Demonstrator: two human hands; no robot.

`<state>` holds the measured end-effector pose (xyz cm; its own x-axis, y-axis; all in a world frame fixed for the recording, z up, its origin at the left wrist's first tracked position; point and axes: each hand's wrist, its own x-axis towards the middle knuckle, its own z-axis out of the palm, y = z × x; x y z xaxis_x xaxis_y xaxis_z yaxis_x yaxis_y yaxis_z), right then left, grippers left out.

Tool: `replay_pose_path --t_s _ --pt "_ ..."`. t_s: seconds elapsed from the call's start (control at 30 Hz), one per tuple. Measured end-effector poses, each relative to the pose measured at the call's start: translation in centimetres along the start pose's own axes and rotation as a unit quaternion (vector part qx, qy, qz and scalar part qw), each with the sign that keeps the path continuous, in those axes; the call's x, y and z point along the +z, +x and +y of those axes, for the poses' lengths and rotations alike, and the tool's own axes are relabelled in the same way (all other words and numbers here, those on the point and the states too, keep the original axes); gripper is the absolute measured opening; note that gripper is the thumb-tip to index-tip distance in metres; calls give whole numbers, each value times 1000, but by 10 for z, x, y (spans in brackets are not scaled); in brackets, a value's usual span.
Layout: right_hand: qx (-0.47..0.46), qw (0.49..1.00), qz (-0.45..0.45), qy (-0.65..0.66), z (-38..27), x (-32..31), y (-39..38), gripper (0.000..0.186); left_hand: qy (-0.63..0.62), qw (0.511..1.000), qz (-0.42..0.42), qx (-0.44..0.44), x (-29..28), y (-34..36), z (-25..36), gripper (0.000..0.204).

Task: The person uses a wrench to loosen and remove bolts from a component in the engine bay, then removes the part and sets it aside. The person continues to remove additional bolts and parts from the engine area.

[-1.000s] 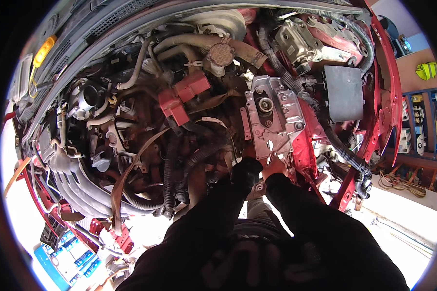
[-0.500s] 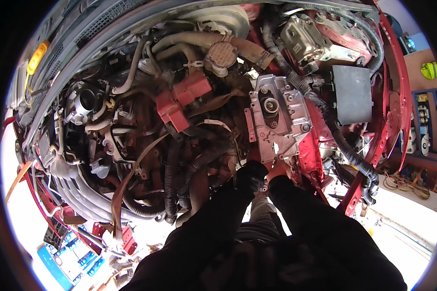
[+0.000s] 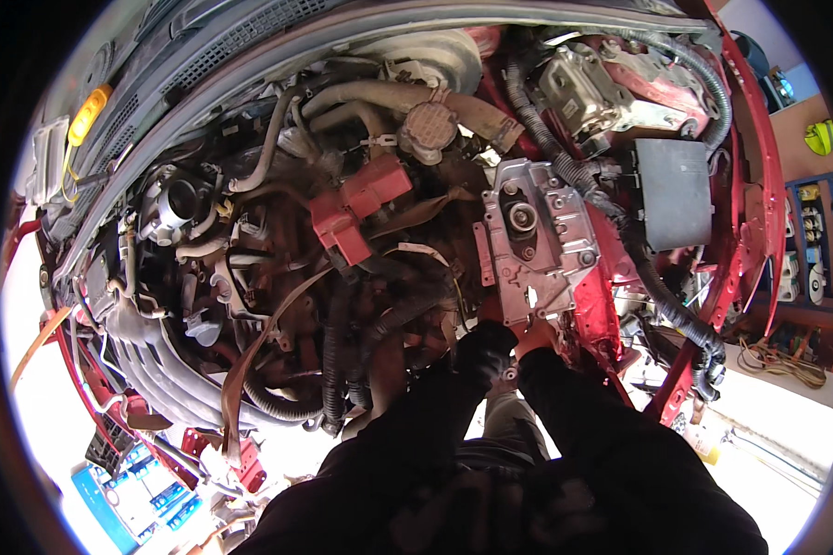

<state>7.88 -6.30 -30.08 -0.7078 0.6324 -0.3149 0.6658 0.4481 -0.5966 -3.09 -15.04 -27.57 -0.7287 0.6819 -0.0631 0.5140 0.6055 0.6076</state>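
In the engine bay, both my hands are at the near end of a silvery cast-metal bracket [image 3: 551, 273] with a round bushing in its recess. My left hand [image 3: 492, 344], dark and in shadow, is beside the bracket's lower left corner. Close by on its right, my right hand [image 3: 534, 337] reaches under the same lower edge, a bit of bare skin showing past the black sleeve. The fingers of both hands are hidden, so whether they grip anything cannot be seen. A small metal end with a hole [image 3: 510, 374] shows just below and between them.
A red plastic cover [image 3: 361, 205], corrugated hoses [image 3: 333, 370] and a loose brown strap [image 3: 241, 388] lie to the left. Right of the bracket are a red body rail [image 3: 594, 301], a thick wiring conduit [image 3: 652, 277] and a grey box [image 3: 673, 194]. A coolant cap [image 3: 430, 127] sits beyond.
The whole view has shifted slightly, with the engine bay appearing a little lower and further right. My hands stay at the bracket's near end.
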Motion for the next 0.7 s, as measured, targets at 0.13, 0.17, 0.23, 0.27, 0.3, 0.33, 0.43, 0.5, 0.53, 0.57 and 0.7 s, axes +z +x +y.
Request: replay_pose_path --t_s 0.13,0.17,0.23,0.27,0.3,0.33,0.43,0.5,0.53,0.57,0.7 --pt "41 995 -5 -89 -1 1 7 55 0 1000 4 6 -3 2 0 36" --pt "66 992 -18 -106 -3 1 8 59 -1 1000 1 8 -4 2 -1 36" --pt "55 993 -21 -103 -7 -3 9 53 -1 1000 -4 14 -3 4 -2 36" --pt "73 989 -22 -128 -11 -6 8 47 -2 1000 -7 15 -2 5 -3 36" --pt "62 992 -15 -106 -16 -10 6 42 -1 1000 -9 14 -1 6 -4 36" --pt "48 997 -19 -64 -22 -17 3 37 1 1000 -20 10 2 9 -5 36" --pt "84 984 -113 -113 -50 -44 -9 40 -13 1000 -2 -9 11 14 -11 32" --pt "86 977 -147 -129 -75 -72 -18 42 -4 997 71 41 17 15 -15 29" --pt "86 974 -156 -138 -90 -85 -20 43 -56 988 130 57 20 15 -17 28" --pt "79 971 -164 -154 -105 -98 -24 42 -107 986 122 41 23 15 -20 27" --pt "92 967 -157 -181 -133 -122 -37 40 -20 995 85 56 28 11 -27 30"
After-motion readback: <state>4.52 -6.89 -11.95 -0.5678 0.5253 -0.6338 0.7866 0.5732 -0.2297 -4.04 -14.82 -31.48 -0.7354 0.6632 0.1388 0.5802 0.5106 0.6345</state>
